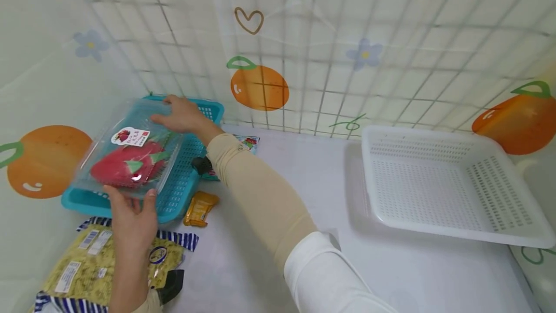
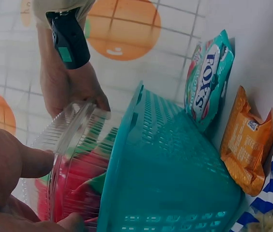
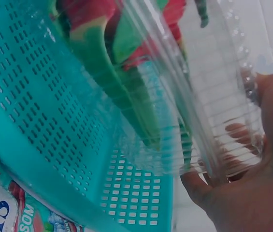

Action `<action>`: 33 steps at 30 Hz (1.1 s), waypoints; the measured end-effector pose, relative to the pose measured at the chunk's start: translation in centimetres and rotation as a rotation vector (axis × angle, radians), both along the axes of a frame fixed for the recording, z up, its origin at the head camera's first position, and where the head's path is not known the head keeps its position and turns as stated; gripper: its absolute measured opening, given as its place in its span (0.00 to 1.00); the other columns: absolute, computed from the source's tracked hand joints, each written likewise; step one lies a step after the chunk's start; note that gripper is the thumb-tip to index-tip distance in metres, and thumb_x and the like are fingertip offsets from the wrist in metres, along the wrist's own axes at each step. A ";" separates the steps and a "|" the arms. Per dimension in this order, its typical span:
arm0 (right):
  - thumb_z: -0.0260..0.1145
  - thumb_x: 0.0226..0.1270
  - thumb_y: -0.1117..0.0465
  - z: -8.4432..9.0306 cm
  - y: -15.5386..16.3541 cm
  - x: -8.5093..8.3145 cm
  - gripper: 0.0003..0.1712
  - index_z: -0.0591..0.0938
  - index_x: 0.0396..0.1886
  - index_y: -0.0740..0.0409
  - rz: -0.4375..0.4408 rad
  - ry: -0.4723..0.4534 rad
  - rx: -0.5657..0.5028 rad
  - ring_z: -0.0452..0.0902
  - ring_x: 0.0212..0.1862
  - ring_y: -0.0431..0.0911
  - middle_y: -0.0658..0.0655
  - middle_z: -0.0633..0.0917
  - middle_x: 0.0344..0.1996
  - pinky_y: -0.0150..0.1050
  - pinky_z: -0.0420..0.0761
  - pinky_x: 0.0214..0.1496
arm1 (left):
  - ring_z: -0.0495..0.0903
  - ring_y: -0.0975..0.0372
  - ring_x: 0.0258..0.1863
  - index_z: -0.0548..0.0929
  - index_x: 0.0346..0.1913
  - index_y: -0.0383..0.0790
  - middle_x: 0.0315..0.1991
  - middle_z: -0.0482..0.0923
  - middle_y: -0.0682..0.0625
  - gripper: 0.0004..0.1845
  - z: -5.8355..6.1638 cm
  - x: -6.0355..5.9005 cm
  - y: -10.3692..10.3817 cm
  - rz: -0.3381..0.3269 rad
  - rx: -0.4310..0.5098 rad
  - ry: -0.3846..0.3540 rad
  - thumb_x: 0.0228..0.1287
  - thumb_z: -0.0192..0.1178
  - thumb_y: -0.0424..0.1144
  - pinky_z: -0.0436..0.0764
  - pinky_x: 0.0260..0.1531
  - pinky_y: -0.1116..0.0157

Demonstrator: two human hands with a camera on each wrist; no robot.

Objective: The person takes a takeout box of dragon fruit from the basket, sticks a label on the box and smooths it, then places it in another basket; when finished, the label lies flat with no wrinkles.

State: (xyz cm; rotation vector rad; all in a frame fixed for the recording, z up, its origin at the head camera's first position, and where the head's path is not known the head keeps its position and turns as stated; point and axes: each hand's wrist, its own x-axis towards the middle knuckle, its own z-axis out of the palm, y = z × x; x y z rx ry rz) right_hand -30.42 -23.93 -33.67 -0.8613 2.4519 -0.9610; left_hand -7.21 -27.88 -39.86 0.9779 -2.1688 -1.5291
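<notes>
A clear plastic clamshell box [image 1: 175, 156] with a red dragon fruit [image 1: 126, 165] inside and a white label on its lid is tilted over the teal basket [image 1: 167, 214]. My left hand [image 1: 134, 221] grips its near edge, thumb and fingers on either side of the rim in the left wrist view. At the far end, my right hand [image 1: 184, 115] grips the box, and the right wrist view has fingers [image 3: 199, 191] curled round its corner. Green leaf tips of the fruit [image 3: 126, 92] show through the plastic. The box's lower part overlaps the basket's opening.
A white basket [image 1: 434, 235] stands at the right. Beside the teal basket lie an orange packet [image 1: 201, 209] and a teal Fox's bag [image 2: 208, 79]. A yellowish food bag with striped ends [image 1: 82, 264] is at the near left. A wire grid behind a printed curtain [image 1: 304, 95] borders the back.
</notes>
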 end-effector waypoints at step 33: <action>0.56 0.77 0.39 -1.2 0.9 -1.9 0.41 0.55 0.83 0.44 0.165 -0.090 0.127 0.57 0.79 0.37 0.42 0.60 0.80 0.30 0.65 0.75 | 0.52 0.46 0.81 0.30 0.82 0.46 0.83 0.40 0.45 0.48 -0.2 -0.9 -1.8 -0.056 -0.148 -0.249 0.78 0.53 0.48 0.64 0.73 0.46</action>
